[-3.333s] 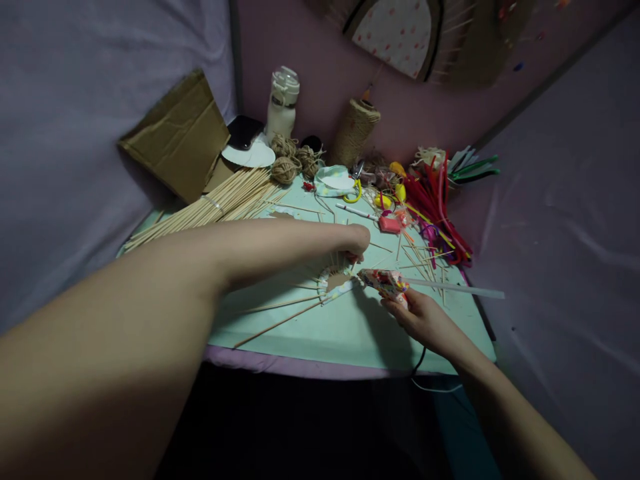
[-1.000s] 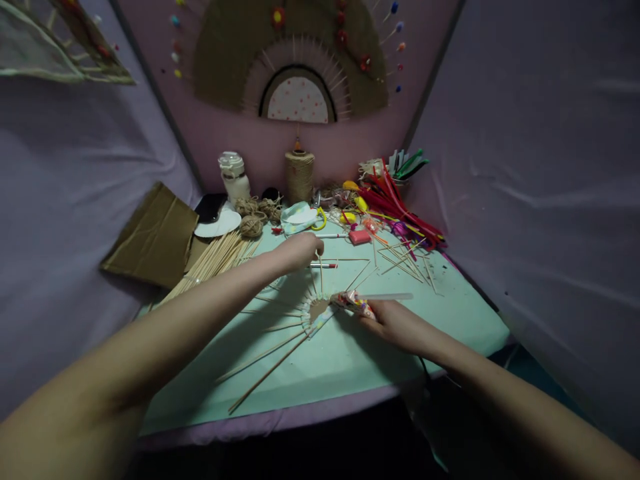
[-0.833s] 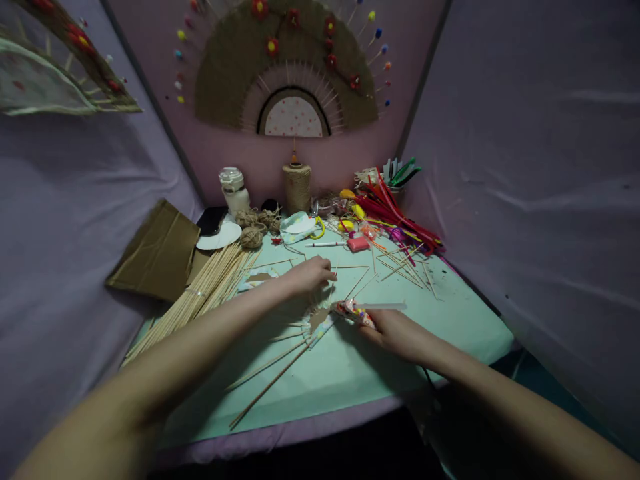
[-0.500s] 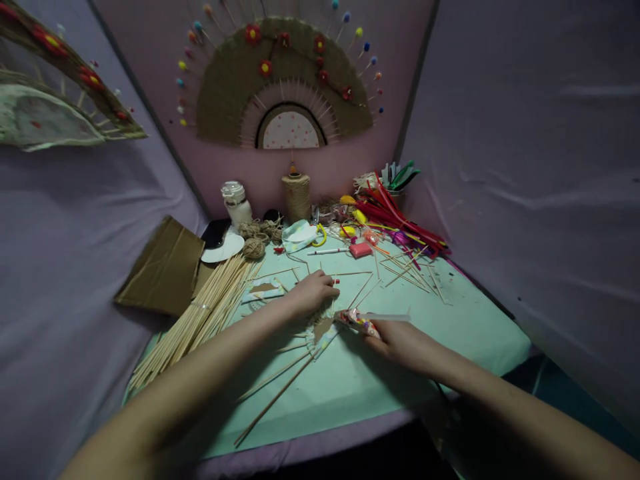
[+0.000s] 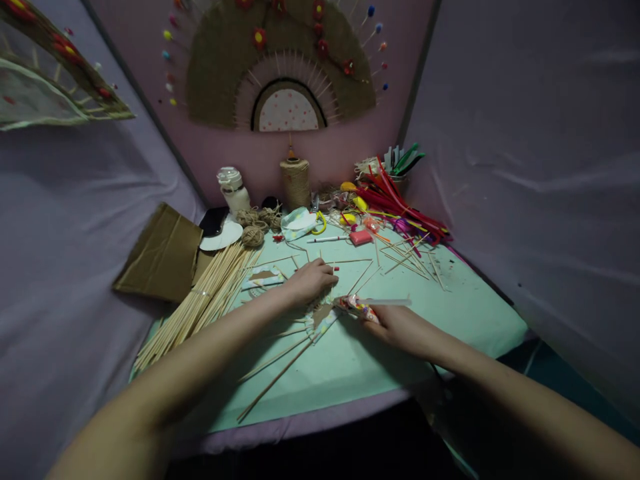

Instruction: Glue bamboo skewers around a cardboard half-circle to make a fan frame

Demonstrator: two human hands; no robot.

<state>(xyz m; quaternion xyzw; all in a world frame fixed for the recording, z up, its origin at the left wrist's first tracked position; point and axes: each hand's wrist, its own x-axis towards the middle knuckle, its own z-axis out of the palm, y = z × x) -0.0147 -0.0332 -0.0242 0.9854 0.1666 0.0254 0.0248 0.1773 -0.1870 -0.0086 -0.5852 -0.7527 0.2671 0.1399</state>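
My right hand point(image 5: 400, 329) is closed around a patterned glue gun point(image 5: 357, 307) with a translucent glue stick point(image 5: 393, 302) jutting out behind it; its nozzle points left at a small half-round cardboard piece point(image 5: 320, 315) with thin wooden sticks point(image 5: 280, 357) fanning out from it. My left hand point(image 5: 310, 281) rests just above that piece, fingers curled and pressed down on a stick beside it. Both hands work on the mint-green tabletop point(image 5: 360, 367).
A bundle of long bamboo skewers point(image 5: 205, 297) lies at left beside folded cardboard point(image 5: 160, 253). Twine balls point(image 5: 253, 235), a twine spool point(image 5: 295, 183), a white bottle point(image 5: 233, 190), a pink eraser point(image 5: 361, 237), loose sticks point(image 5: 405, 260) and red pipe cleaners point(image 5: 395, 207) crowd the back.
My left hand has drawn back from farther out on the table to the cardboard piece. The right hand has kept the glue gun at the same spot. The camera view shifted slightly.
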